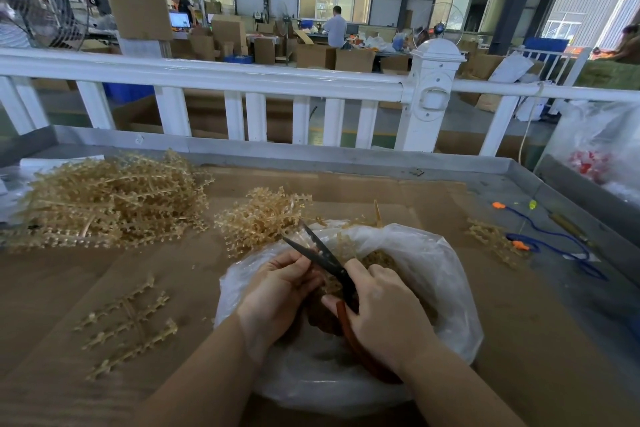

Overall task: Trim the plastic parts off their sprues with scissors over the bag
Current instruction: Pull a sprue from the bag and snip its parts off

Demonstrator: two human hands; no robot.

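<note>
Right hand: the right hand (pixel 384 308) grips the red handles of the scissors (pixel 332 267), fingers curled round them, dark blades parted and pointing up-left over the bag.
Left hand: the left hand (pixel 277 291) pinches a small tan piece at the blades; what exactly its fingers clasp is too small to tell.
Bag: a clear plastic bag (pixel 433 274) lies open on the tabletop (pixel 519 340) under both hands, holding a heap of trimmed tan parts (pixel 377 258).
Uncut stock: a large pile of tan sprues (pixel 107 201) sits far left; a smaller clump (pixel 259 218) touches the bag's far rim.
Loose pieces: several sprues (pixel 128 322) lie left of the bag, a few more (pixel 491 236) to its right.
Far right: a second clear bag (pixel 595 149) holds red and white items.
</note>
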